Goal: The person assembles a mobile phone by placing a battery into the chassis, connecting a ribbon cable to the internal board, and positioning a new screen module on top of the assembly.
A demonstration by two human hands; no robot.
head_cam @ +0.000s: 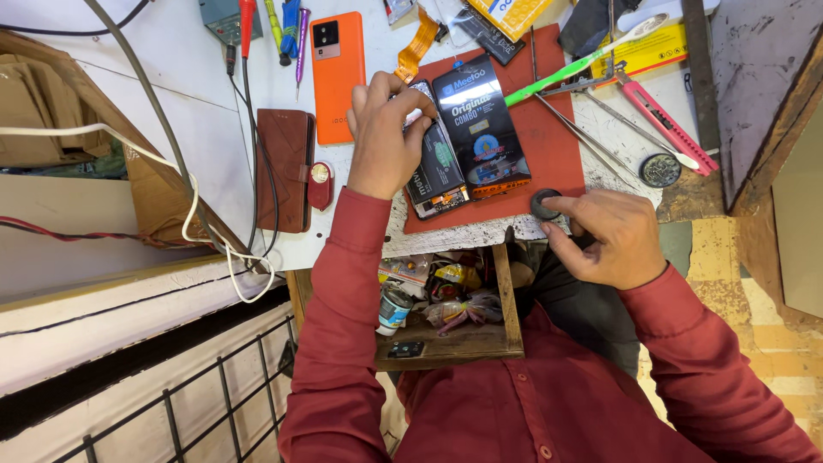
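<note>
Two hands: left hand (386, 137) steadies lengthwise phone (431, 163).

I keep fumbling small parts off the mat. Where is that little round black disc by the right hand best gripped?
Pinch the round black disc across its rim, coming from the right hand's side at the red mat's near edge: it lies flat, and that side is free of clutter.

We see a dark red long-sleeved button-up shirt, small matching buttons down the front placket, cuffs reaching both wrists. Left hand (383, 137) and right hand (607, 238) are bare: no gloves, rings or watch visible.
</note>
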